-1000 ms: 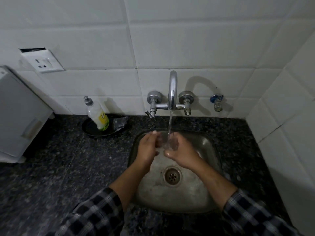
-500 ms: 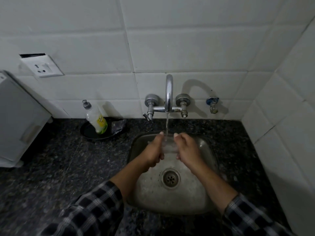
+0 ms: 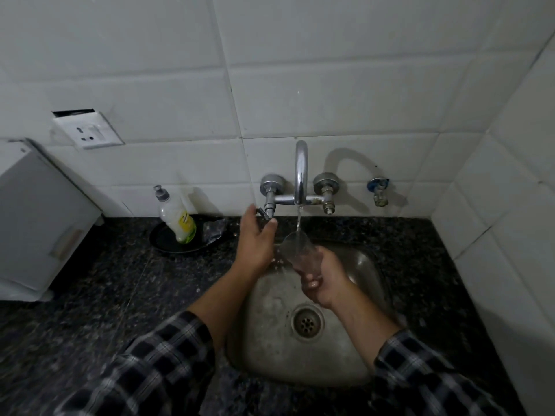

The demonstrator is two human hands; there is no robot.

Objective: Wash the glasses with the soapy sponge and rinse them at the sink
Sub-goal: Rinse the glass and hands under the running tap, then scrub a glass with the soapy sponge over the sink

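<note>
Under the running tap (image 3: 301,175) the glass (image 3: 295,250) now sits in the right hand (image 3: 322,280) alone, grip wrapped round its base; the left hand (image 3: 255,240) has left it to pinch the tap lever (image 3: 263,212), so rinsing looks nearly done.

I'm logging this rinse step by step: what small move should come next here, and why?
Probably the left hand closes on the tap lever and turns it to cut or trim the flow. Its thumb and forefinger sit right at the lever, though a firm grip isn't clear, while the right hand holds the glass tilted under the running water.
</note>
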